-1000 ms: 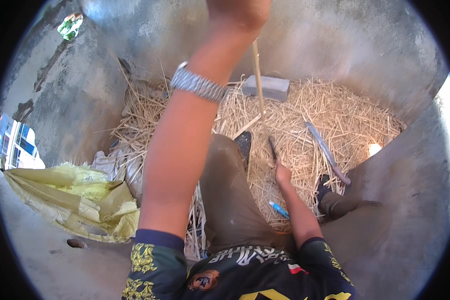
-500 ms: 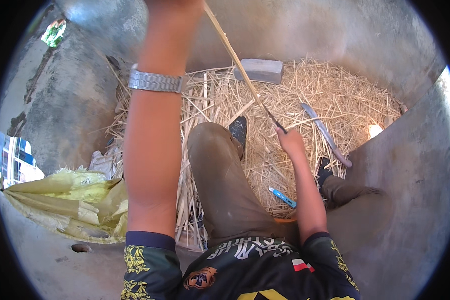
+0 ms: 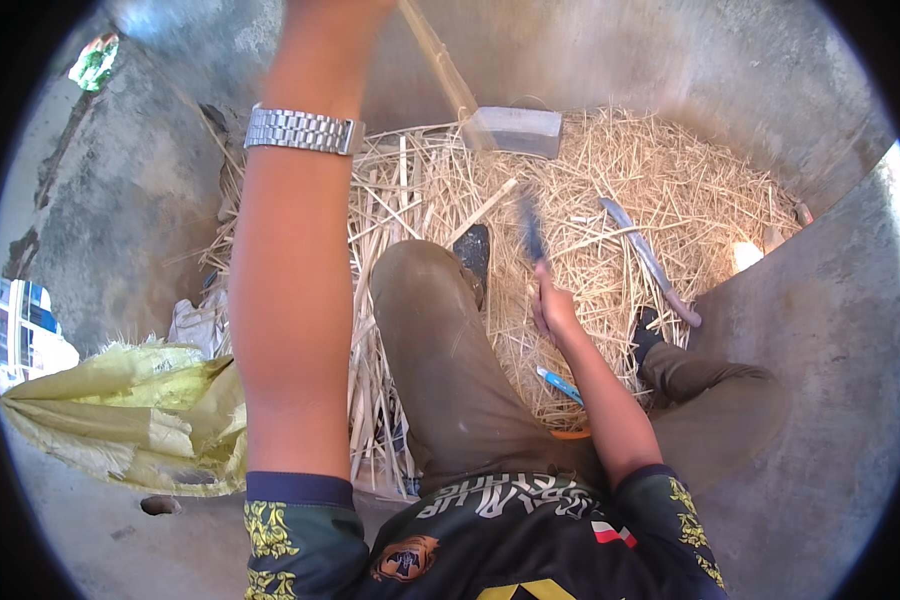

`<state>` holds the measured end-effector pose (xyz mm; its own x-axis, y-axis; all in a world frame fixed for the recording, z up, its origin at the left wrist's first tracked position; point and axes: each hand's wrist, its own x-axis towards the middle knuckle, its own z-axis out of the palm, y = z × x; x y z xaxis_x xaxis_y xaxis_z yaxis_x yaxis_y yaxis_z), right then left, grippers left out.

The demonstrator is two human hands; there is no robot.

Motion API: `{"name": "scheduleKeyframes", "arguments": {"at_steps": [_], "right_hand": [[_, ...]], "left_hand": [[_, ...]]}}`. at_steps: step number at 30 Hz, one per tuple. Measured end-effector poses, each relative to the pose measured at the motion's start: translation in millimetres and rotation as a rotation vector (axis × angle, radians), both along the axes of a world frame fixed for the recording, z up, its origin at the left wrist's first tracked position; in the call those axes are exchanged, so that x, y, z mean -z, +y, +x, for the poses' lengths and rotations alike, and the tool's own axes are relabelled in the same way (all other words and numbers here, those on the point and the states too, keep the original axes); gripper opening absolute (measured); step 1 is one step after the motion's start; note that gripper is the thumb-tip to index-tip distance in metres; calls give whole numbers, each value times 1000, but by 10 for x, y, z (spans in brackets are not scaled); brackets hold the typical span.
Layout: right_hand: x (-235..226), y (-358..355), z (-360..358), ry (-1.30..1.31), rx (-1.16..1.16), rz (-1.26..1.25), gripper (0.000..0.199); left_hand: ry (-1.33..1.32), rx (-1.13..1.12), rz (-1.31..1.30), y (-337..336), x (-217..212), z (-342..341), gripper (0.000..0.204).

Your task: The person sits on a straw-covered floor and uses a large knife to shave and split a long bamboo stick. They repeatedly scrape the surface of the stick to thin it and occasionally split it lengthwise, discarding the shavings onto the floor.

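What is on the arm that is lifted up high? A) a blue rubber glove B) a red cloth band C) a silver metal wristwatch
C: a silver metal wristwatch wraps the raised left forearm, just below the left hand, which is cut off at the top edge.

yellow woven sack point(image 3: 130, 420) crumpled on concrete floor at left, lying open; small green-and-white wrapper point(image 3: 94, 62) on floor far upper left; no signs or screens
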<state>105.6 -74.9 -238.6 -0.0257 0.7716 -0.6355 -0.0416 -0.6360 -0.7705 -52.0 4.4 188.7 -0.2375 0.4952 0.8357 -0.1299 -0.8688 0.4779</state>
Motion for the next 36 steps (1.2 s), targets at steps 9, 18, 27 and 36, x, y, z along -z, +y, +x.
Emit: {"name": "scheduleKeyframes", "arguments": {"at_steps": [9,18,27,36], "right_hand": [[-1561,312,471,-449,282,911,41],[-2172,190,316,-173,500,1069,27],[249,170,-230,-555,21,314,43],[-2238,465,357,155,474,1001,29]], "left_hand": [[11,3,20,88,59,-41,56],[-27,-73,4,41,70,-118,54],[37,-134,-205,166,15,-491,54],[-11,97,-208,214,-31,-714,48]]}}
